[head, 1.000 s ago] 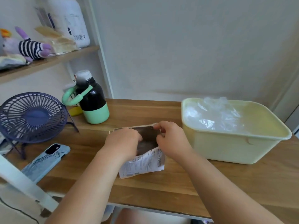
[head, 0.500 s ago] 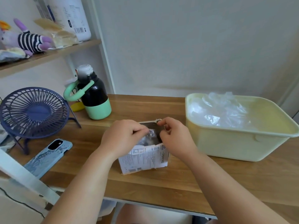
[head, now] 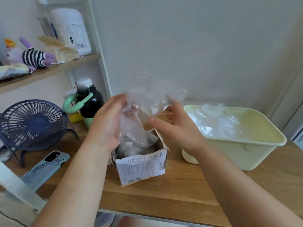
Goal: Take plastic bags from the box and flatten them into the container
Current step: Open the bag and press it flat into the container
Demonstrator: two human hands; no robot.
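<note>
Plastic bag (head: 147, 108) now above box (head: 141, 166), between both hands.

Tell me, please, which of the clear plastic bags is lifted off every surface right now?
The crumpled bag held above the box by both hands; the others lie in the yellow container or inside the box.

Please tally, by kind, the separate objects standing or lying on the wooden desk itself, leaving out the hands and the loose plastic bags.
Fan: 1
Phone: 1
Bottle: 1
Cardboard box: 1
Plastic container: 1
Total: 5
</note>
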